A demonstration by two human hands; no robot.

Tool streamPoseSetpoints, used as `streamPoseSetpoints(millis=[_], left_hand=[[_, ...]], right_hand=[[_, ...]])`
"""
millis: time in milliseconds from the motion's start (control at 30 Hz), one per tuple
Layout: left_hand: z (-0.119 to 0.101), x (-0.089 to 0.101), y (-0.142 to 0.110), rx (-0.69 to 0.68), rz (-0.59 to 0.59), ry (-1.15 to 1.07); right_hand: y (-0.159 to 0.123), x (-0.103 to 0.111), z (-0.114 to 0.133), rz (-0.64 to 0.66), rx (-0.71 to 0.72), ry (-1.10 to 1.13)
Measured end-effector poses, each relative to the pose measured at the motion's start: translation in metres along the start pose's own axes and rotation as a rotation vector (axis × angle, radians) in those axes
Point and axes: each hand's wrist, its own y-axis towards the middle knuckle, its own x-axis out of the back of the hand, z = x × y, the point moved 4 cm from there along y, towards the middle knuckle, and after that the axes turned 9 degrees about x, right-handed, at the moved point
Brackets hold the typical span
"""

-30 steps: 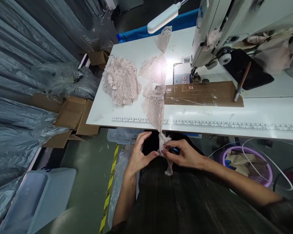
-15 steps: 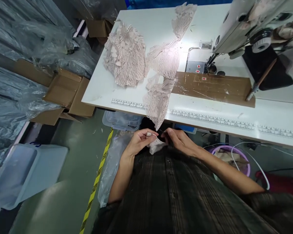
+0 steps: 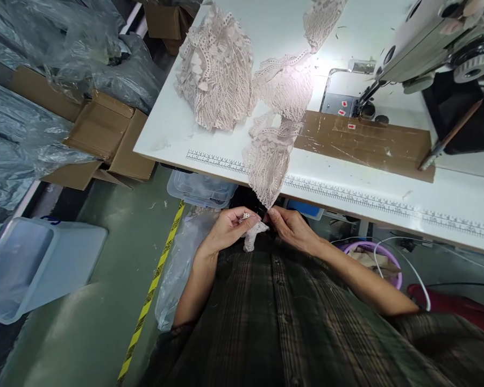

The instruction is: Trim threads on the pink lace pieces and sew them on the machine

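Note:
Close to my body, below the table edge, my left hand (image 3: 230, 231) pinches a small piece of pale pink lace (image 3: 250, 239), part of which droops beneath the fingers. Beside it, my right hand (image 3: 293, 230) has thumb and forefinger pressed together near the lower tip of a lace strip (image 3: 271, 166). That strip hangs over the table's front edge. Whatever the right fingertips grip is too small to make out. Up on the table, more lace (image 3: 290, 83) joins the strip, next to a big heap of lace (image 3: 221, 75).
A sewing machine (image 3: 415, 48) stands on the white table (image 3: 165, 129), with brown tape (image 3: 371, 142) and a brush-like stick (image 3: 452, 134) in front. Below are a clear plastic box (image 3: 201, 188) and a purple basket (image 3: 397, 279). Cardboard boxes (image 3: 100, 131) and a plastic bin (image 3: 68, 263) stand left.
My right hand has come closer to the hanging strip's tip. The lace in my left hand has shifted and now droops differently. The camera view has moved slightly.

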Motion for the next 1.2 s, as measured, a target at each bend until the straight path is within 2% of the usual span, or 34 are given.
streamPoseSetpoints(millis=[67, 200, 333, 433, 533, 633, 700, 833, 967, 1100, 1200], left_hand=[[0.001, 0.000, 0.000, -0.014, 0.003, 0.001], [0.004, -0.001, 0.001, -0.027, 0.010, -0.003], [0.005, -0.002, 0.000, -0.020, -0.001, 0.012], [0.007, 0.000, 0.000, -0.020, -0.025, 0.039], [0.017, 0.007, 0.005, -0.033, -0.058, 0.106], [0.034, 0.021, 0.021, -0.051, -0.174, 0.307], [0.049, 0.033, 0.038, -0.049, -0.249, 0.423], [0.078, 0.053, 0.073, -0.044, -0.321, 0.463], [0.096, 0.064, 0.089, -0.035, -0.374, 0.433], [0.092, 0.063, 0.083, -0.056, -0.322, 0.318], [0.074, 0.054, 0.070, -0.083, -0.174, 0.187]], right_hand=[[-0.003, -0.002, 0.002, 0.039, 0.024, -0.014], [-0.004, -0.008, 0.001, 0.032, 0.057, -0.078], [0.001, -0.012, -0.007, -0.036, 0.023, -0.118], [0.000, -0.014, -0.012, -0.066, 0.037, -0.045], [-0.008, -0.017, -0.014, 0.047, 0.068, 0.047], [-0.020, -0.014, -0.014, 0.097, 0.031, 0.026], [-0.026, -0.005, -0.010, -0.001, 0.022, 0.025], [-0.027, 0.015, 0.006, -0.243, 0.007, 0.124], [-0.014, 0.020, 0.018, -0.303, -0.058, 0.229], [-0.004, 0.016, 0.020, -0.395, -0.105, 0.257], [-0.004, 0.012, 0.023, -0.430, -0.033, 0.201]])
